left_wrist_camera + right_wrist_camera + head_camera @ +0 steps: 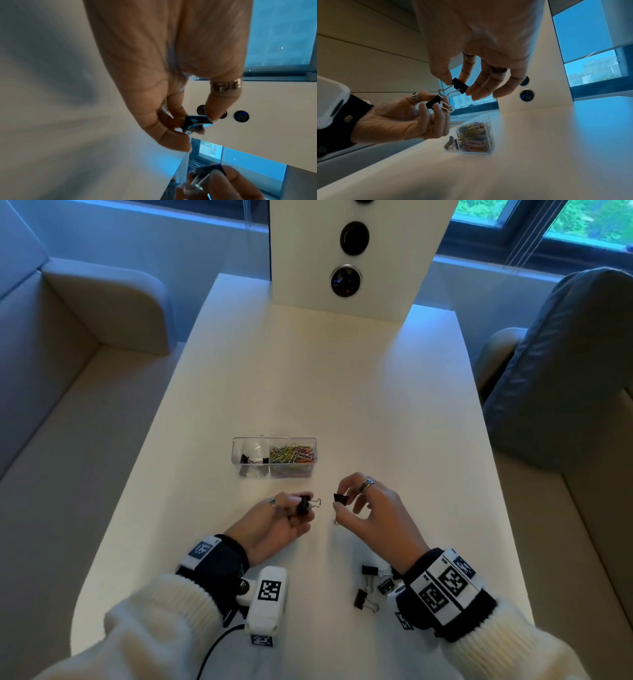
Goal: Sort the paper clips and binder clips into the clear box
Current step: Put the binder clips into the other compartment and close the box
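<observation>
The clear box (236,453) stands mid-table with two compartments. Its left one holds black binder clips (246,459); its right one holds coloured paper clips (292,454). Just in front of it, my left hand (301,508) pinches a black binder clip (304,505), wire handles pointing right. My right hand (339,505) pinches another black binder clip (340,498) between thumb and fingers. The two clips are a short gap apart above the table. The right wrist view shows both held clips (459,85) (434,101) above the box (489,121). Loose binder clips (371,585) lie beside my right wrist.
A white upright panel (394,268) with round black dials stands at the table's far end. Beige sofas (68,354) flank the white table (376,405) on both sides. A grey cushion (565,354) leans at the right.
</observation>
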Demonstrator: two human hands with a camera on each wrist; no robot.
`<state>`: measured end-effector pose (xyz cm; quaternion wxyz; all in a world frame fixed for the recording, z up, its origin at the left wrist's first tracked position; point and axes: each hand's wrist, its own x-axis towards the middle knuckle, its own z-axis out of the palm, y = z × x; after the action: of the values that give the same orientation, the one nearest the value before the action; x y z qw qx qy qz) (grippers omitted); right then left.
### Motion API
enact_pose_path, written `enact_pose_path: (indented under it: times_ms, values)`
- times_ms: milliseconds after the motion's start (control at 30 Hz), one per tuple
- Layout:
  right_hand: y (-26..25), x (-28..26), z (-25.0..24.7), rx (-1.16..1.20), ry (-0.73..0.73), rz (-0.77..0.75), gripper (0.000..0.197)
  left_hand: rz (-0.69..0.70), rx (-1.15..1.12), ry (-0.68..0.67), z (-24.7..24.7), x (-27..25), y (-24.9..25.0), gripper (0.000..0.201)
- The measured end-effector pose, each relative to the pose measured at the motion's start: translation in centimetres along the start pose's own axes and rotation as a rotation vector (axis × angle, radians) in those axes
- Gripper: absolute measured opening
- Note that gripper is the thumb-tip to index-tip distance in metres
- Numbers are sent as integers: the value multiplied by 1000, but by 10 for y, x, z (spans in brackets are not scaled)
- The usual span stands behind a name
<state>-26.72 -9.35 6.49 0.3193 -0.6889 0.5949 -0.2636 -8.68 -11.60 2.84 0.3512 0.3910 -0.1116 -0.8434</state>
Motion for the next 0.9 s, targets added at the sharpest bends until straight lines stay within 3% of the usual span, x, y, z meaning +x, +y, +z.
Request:
enact_pose_path:
  times_ms: [100, 233, 367, 467, 567, 633, 733, 800, 900]
  values:
    - [-14, 2, 3, 7, -6, -80, 23, -56, -59, -69, 2, -4, 0, 13]
    - [-24, 2, 9, -28, -14, -181, 22, -82, -157, -49, 6, -4, -2, 13]
    - [-28, 5, 15, -226, -37, -269, 28, -85, -154, -52, 6, -2, -5, 33]
    - [-22, 9, 5, -126, 11, -215, 30, -85, -159, -15, 6, -2, -5, 37]
    - [3, 12, -9, -51, 61, -66, 16, -103, -123, 15, 7, -4, -3, 46]
    - [26, 8, -14, -230, -181, 63, 12, -119, -103, 29, 7, -4, -3, 46]
    - [56, -9, -7, -540, -665, 174, 28, -151, -107, 68, 4, -2, -4, 42]
    - [68, -19, 0, -708, -796, 134, 37, -169, -99, 88, 3, -1, -5, 37]
    - [72, -23, 4, -785, -821, 82, 32, -192, -83, 99, 2, 1, -7, 35]
